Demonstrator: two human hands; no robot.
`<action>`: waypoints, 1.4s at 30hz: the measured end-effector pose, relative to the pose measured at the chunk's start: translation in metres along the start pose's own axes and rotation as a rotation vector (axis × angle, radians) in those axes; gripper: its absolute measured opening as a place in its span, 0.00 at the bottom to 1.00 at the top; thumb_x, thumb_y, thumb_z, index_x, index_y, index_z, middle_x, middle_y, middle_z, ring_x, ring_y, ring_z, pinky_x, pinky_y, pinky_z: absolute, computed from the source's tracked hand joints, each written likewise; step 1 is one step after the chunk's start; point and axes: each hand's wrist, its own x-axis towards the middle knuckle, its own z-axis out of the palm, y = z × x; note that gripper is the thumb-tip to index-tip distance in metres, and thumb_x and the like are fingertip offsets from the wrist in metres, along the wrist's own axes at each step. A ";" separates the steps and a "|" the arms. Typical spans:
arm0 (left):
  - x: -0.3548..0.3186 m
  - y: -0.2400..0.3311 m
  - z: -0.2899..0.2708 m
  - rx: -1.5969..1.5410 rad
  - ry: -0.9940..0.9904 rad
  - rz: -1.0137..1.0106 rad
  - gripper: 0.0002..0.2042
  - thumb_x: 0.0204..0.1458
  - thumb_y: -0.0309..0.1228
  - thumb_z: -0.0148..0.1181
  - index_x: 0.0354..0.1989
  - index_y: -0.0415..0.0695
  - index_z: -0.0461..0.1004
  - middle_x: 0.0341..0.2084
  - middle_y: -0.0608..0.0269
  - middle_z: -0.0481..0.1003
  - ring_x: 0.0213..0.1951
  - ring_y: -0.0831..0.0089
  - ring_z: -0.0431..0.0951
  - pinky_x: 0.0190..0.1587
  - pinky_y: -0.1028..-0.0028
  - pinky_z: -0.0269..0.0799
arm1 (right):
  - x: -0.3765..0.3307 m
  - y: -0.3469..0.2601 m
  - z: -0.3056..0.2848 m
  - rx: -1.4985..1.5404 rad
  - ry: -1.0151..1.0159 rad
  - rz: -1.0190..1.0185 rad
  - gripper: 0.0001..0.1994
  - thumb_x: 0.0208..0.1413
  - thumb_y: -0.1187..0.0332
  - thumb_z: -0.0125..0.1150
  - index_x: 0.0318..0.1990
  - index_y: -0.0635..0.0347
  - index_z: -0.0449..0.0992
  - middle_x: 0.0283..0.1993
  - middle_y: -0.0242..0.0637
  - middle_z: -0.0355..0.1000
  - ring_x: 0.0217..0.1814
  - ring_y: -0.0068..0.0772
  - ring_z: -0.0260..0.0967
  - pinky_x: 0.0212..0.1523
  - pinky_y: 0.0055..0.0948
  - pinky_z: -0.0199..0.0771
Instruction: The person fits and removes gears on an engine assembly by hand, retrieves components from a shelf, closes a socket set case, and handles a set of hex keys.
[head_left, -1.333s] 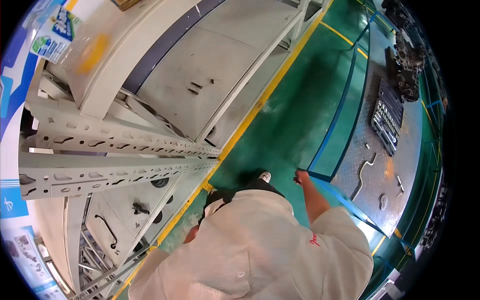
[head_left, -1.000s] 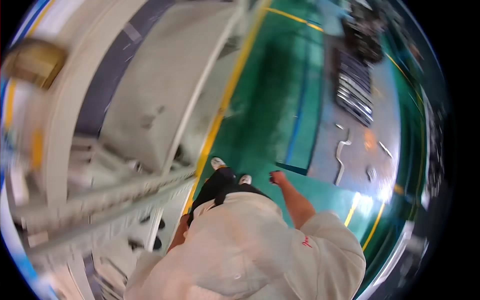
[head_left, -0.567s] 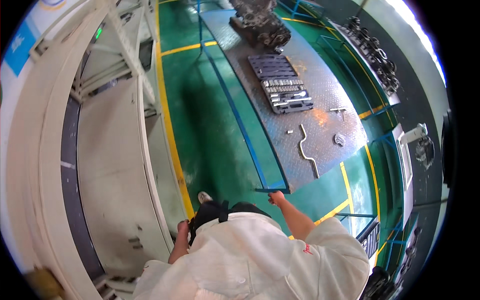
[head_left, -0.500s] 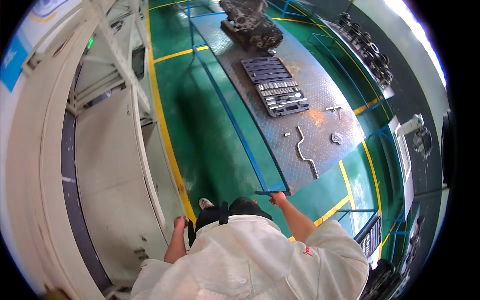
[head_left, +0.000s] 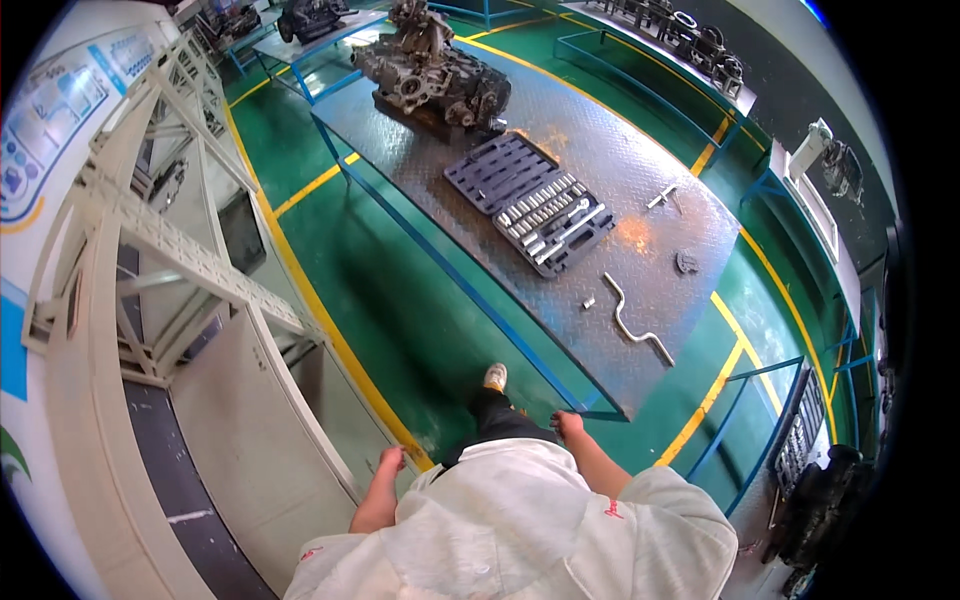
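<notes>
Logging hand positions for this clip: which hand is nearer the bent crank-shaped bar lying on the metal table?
The right. The right hand rests at the table's near corner, just below the bent bar. The left hand hangs by the white cabinet, across the green floor from it.

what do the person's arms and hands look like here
Both forearms are bare below short, loose white sleeves. The left hand and right hand wear no gloves. A small red mark sits on the right sleeve, another on the shirt's lower left.

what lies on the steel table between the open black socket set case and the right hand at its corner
In the head view, a bent silver crank handle lies on the checker-plate table between the socket case and the right hand.
</notes>
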 end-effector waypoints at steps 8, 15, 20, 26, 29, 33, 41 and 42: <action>0.011 0.128 -0.001 -0.064 0.106 -0.157 0.08 0.52 0.32 0.54 0.36 0.42 0.73 0.19 0.62 0.68 0.18 0.72 0.69 0.21 0.70 0.68 | 0.051 -0.180 0.083 -0.033 -0.119 -0.222 0.10 0.50 0.67 0.55 0.31 0.65 0.77 0.22 0.38 0.73 0.12 0.24 0.59 0.12 0.24 0.54; 0.095 0.256 0.011 0.345 0.381 0.125 0.16 0.45 0.36 0.57 0.38 0.38 0.76 0.32 0.50 0.77 0.37 0.54 0.77 0.40 0.63 0.72 | 0.127 -0.284 0.087 -0.271 0.247 -0.300 0.15 0.47 0.65 0.60 0.40 0.66 0.75 0.23 0.37 0.73 0.18 0.27 0.66 0.19 0.28 0.66; 0.140 0.402 0.057 0.414 0.511 0.624 0.11 0.44 0.33 0.57 0.36 0.42 0.76 0.33 0.51 0.77 0.39 0.56 0.77 0.44 0.63 0.71 | 0.177 -0.304 0.100 -0.084 0.411 -0.155 0.15 0.47 0.62 0.61 0.39 0.64 0.74 0.25 0.39 0.70 0.19 0.31 0.66 0.20 0.32 0.67; 0.187 0.621 0.158 0.487 0.247 0.985 0.12 0.45 0.30 0.56 0.39 0.42 0.75 0.36 0.53 0.74 0.40 0.57 0.74 0.45 0.64 0.69 | 0.179 -0.322 0.143 0.548 0.214 0.131 0.17 0.47 0.58 0.60 0.40 0.59 0.69 0.32 0.38 0.66 0.33 0.37 0.67 0.38 0.36 0.74; 0.193 0.717 0.206 0.679 0.104 1.044 0.16 0.46 0.33 0.58 0.44 0.44 0.72 0.41 0.53 0.72 0.46 0.56 0.71 0.49 0.63 0.68 | 0.168 -0.343 0.161 0.518 0.241 0.186 0.23 0.47 0.57 0.60 0.48 0.59 0.66 0.43 0.41 0.65 0.42 0.40 0.67 0.44 0.40 0.72; 0.210 0.806 0.267 0.740 -0.008 1.132 0.20 0.47 0.37 0.58 0.48 0.43 0.70 0.46 0.50 0.70 0.50 0.53 0.70 0.52 0.61 0.66 | 0.164 -0.370 0.176 0.583 0.395 0.288 0.27 0.47 0.57 0.60 0.53 0.56 0.61 0.49 0.45 0.61 0.48 0.45 0.63 0.47 0.43 0.71; 0.243 0.840 0.313 0.977 0.086 0.838 0.27 0.45 0.40 0.59 0.55 0.44 0.67 0.52 0.43 0.66 0.54 0.49 0.68 0.56 0.60 0.64 | 0.186 -0.364 0.174 0.644 0.790 0.213 0.15 0.47 0.67 0.60 0.43 0.59 0.70 0.37 0.40 0.69 0.31 0.38 0.66 0.30 0.38 0.71; 0.247 0.840 0.313 0.972 0.063 0.812 0.26 0.45 0.39 0.58 0.54 0.44 0.67 0.52 0.43 0.67 0.54 0.49 0.68 0.56 0.60 0.64 | 0.189 -0.360 0.171 0.615 0.815 0.166 0.14 0.48 0.68 0.59 0.42 0.61 0.72 0.33 0.39 0.71 0.25 0.37 0.67 0.24 0.36 0.69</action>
